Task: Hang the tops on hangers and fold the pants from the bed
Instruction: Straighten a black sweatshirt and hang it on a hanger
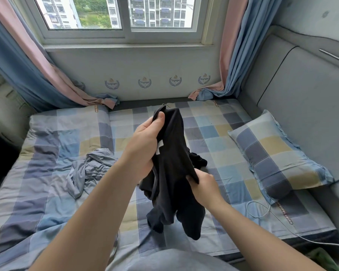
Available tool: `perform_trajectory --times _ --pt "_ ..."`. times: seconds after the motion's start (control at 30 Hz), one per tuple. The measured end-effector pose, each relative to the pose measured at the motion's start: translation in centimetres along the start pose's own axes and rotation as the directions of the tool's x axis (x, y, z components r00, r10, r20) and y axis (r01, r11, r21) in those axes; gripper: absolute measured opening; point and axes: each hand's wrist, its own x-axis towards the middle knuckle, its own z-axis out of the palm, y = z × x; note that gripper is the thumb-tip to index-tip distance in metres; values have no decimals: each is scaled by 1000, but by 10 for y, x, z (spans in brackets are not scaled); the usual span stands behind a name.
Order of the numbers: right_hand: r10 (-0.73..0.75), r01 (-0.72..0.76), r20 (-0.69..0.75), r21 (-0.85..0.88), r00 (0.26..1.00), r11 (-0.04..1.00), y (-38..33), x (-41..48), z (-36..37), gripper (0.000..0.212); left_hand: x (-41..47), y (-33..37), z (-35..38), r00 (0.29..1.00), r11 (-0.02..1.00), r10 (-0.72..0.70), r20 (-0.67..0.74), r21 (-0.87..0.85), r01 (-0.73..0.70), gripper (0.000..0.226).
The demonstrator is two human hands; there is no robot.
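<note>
The bed point(213, 133) fills most of the view, covered with a checked sheet in blue, grey and yellow. A padded grey headboard point(301, 104) runs along its right side, and blue-and-pink curtains point(18, 65) hang at both far corners, below a window point(125, 14). A checked pillow point(278, 153) lies on the right of the bed against the headboard.

A black garment point(174, 153) is held up over the middle of the bed. It is bunched, with its loose ends hanging toward the near edge; whether it is a top or pants I cannot tell. A crumpled grey garment point(88, 167) lies on the sheet to its left, apart from it.

The left hand point(145, 145) grips the black garment's upper part, thumb on the cloth. The right hand point(205, 184) pinches a fold lower down on its right side. A white cable point(262, 212) trails across the near right corner of the bed. A small white label point(159, 147) shows beside the left hand.
</note>
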Motion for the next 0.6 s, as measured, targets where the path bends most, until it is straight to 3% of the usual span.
perform_trajectory --times 0.1,0.27,0.37,0.5,0.6 --pt "117 -116 53 -15 992 993 25 4 0 23 2 5 -1 1000 1000 14 -14 -24 -14 25" --pt "176 -180 38 155 984 971 32 7 -15 26 12 3 -13 997 998 56 -47 -21 -57 25" --pt "169 -157 -24 267 985 951 19 12 -31 32 18 -9 -25 999 986 35 -28 161 -30 26" --pt "179 -132 -53 481 982 867 -12 16 -50 23 13 -37 -31 982 858 -189 2 487 164 30" --pt "196 -112 -83 585 977 803 -39 15 -61 25 9 -58 -32 946 717 -321 50 665 208 60"
